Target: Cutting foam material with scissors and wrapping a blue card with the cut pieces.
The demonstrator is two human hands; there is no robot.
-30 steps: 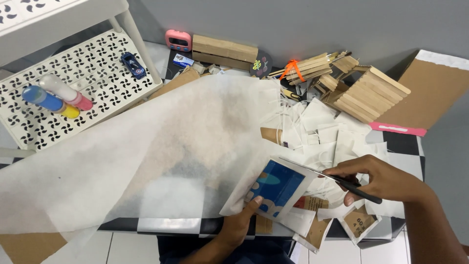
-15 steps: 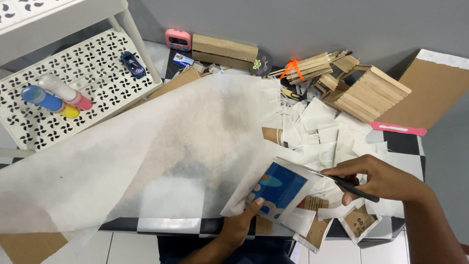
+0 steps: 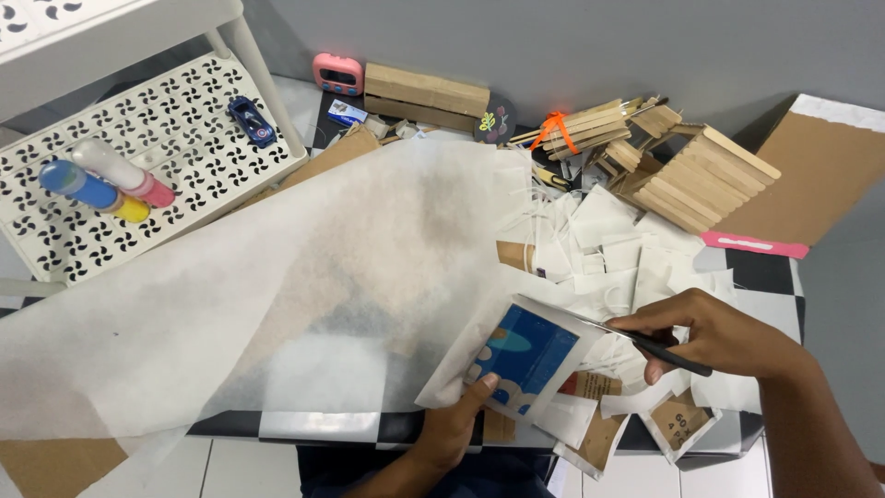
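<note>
Your checkered table (image 3: 772, 273) sits against a grey wall. Near its front edge your left hand (image 3: 454, 426) pinches a blue card (image 3: 528, 358) wrapped in thin white paper (image 3: 277, 304), thumb on top. Your right hand (image 3: 717, 334) grips a black-handled blade (image 3: 636, 339) whose tip touches the card's upper right edge. Paper scraps (image 3: 608, 242) and a stick house (image 3: 690, 175) lie behind.

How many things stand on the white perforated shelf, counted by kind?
On the shelf:
Paint tubes: 3
Toy car: 1
Total: 4
</note>
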